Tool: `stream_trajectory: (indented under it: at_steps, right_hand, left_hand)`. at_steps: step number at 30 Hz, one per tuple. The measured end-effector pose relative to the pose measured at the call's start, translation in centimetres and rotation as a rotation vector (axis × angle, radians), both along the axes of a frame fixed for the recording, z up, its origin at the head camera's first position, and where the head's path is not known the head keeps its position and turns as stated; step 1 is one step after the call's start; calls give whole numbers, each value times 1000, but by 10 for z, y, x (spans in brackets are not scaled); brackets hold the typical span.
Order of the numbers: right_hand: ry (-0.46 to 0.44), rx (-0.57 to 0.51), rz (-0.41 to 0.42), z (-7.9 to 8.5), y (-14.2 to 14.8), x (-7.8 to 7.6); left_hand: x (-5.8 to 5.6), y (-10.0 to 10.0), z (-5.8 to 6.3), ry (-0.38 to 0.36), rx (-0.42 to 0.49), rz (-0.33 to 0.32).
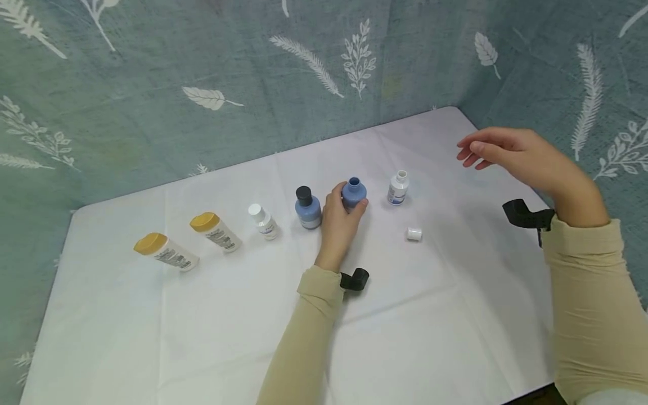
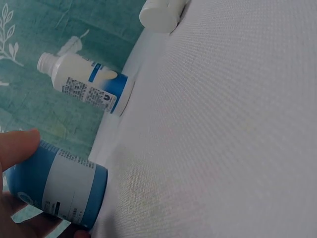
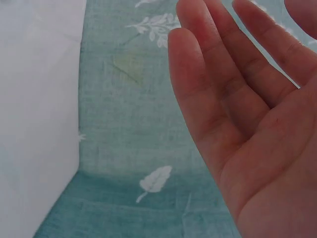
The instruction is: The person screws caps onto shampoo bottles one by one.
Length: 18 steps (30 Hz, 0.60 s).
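Note:
My left hand point(image 1: 338, 226) grips an uncapped blue bottle point(image 1: 354, 191) standing on the table, thumb on one side and fingers on the other. In the left wrist view, that blue bottle point(image 2: 69, 183) shows a pale label, and its base is at the cloth. Just right of it stands an uncapped white bottle point(image 1: 397, 189). A white cap point(image 1: 414, 234) lies on its side in front of the white bottle. My right hand point(image 1: 521, 152) is raised over the table's right side, fingers loosely extended and holding nothing; its bare palm point(image 3: 277, 144) fills the right wrist view.
Left of my left hand stands a blue bottle with a black cap point(image 1: 308, 208). Farther left are a small white-capped bottle point(image 1: 264, 223) and two white bottles with yellow caps point(image 1: 223, 235) point(image 1: 174, 254). A leaf-patterned curtain point(image 1: 243, 73) hangs behind the white-covered table point(image 1: 243, 332).

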State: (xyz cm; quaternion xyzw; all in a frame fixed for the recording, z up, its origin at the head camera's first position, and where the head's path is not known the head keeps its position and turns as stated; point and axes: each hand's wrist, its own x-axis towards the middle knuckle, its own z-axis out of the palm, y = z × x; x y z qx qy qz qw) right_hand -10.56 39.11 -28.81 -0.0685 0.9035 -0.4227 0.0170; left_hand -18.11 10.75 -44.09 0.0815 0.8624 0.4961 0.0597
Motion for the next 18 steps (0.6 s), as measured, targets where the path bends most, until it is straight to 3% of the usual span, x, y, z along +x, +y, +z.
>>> stream_trajectory:
  at_steps: [10, 18]
  right_hand:
    - [-11, -214, 164, -7, -21, -21]
    - [-32, -298, 186, -17, -48, -34]
  left_hand:
    - [3, -4, 3, -58, 18, -22]
    - [4, -4, 4, -87, 16, -47]
